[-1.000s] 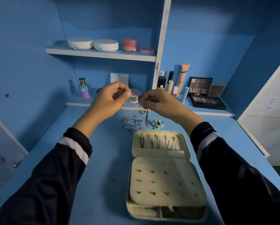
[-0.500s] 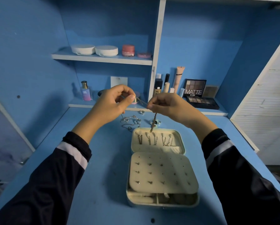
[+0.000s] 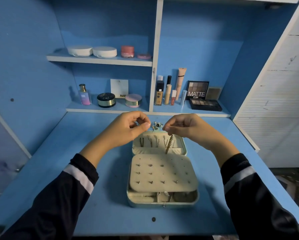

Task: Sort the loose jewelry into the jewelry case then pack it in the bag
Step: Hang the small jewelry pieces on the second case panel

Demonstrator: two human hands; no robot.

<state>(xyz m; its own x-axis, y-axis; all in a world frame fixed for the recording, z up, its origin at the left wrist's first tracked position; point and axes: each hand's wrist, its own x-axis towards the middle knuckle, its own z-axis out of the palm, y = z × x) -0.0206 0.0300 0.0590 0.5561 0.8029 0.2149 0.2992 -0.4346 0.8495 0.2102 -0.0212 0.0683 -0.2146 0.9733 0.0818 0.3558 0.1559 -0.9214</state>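
The left hand point(image 3: 128, 129) and the right hand point(image 3: 186, 129) are held up side by side above the far end of an open jewelry case point(image 3: 162, 204), with a small gap left between them. A gold chain point(image 3: 169, 144) is pinched between the thumb and forefinger of the right hand and is left hanging down in front of the case's lid point(image 3: 183, 146), its lower end reaching the near edge of the lid's lining. The fingers of the left hand are curled, with the thumb pressed towards the forefinger; whether anything is gripped there cannot be told.

The case is laid flat in the middle of the blue desk point(image 3: 93, 187), its lid folded away to the far side. Several thin necklaces point(image 3: 150, 142) are seen hanging in a row inside the lid. The near half is covered by a cream panel point(image 3: 180, 167) set with rows of small studs point(image 3: 150, 182), and compartments are visible under its near edge. A small heap of loose jewelry point(image 3: 156, 124) is left on the desk just beyond the lid, seen through the gap between the hands.

On the low shelf at the far side, a perfume bottle point(image 3: 84, 95), round compacts point(image 3: 106, 99), tubes and an eyeshadow palette point(image 3: 198, 91) marked MATTE are stood. White round boxes point(image 3: 91, 51) are kept on the upper shelf.
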